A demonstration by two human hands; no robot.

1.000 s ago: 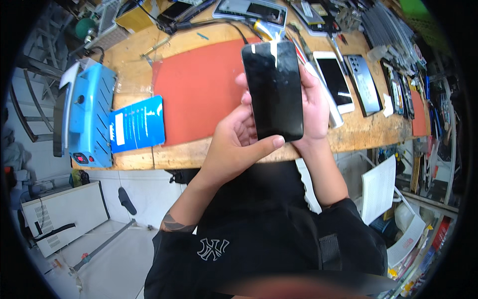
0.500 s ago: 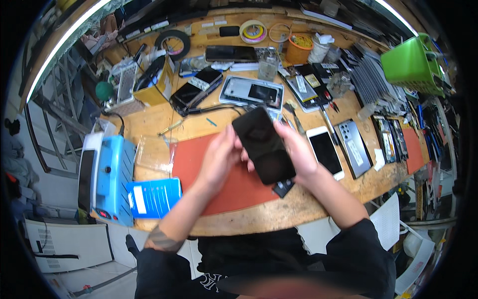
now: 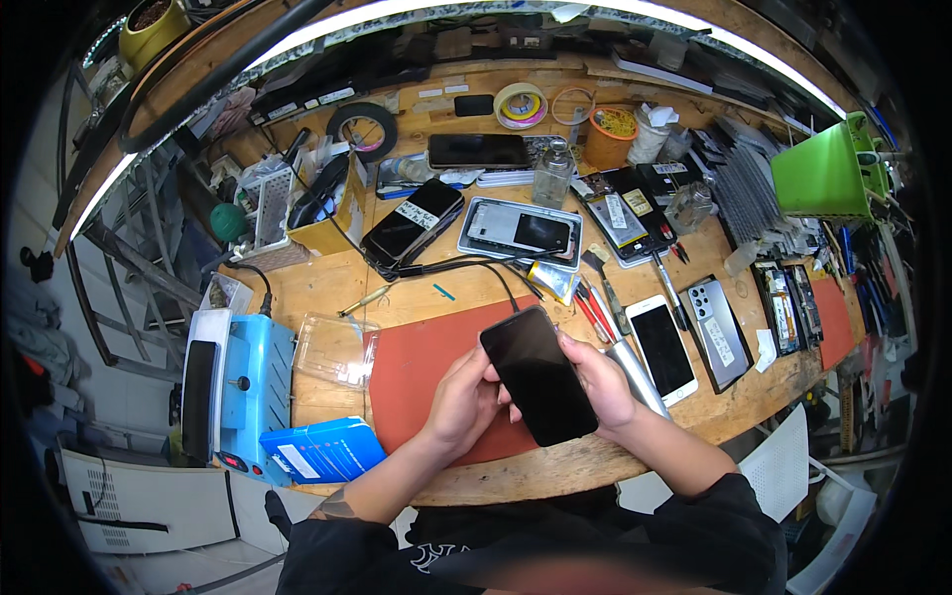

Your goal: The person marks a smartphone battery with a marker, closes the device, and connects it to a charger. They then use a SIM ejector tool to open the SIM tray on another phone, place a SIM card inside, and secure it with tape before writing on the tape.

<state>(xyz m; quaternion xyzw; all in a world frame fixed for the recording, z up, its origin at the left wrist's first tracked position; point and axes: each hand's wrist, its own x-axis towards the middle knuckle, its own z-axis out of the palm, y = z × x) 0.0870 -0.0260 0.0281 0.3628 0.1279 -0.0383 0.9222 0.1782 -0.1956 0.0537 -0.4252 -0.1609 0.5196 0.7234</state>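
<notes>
Head view: my left hand (image 3: 464, 409) and right hand (image 3: 603, 389) clasp a phone (image 3: 540, 377) above the mat (image 3: 416, 362). Edge grip presumably keeps its screen (image 3: 545, 397) uncovered.

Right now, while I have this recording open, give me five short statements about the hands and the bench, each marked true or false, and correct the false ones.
1. The left hand and the right hand both hold the glossy black rectangular phone. True.
2. The held phone's screen is brightly lit. False: it is dark.
3. A white-framed rectangular phone lies on the wooden bench, right of the large reddish-orange flat mat. True.
4. The right hand lies flat on the mat. False: it is at the held phone's right side.
5. A blue box-shaped machine stands left of that mat. True.
</notes>
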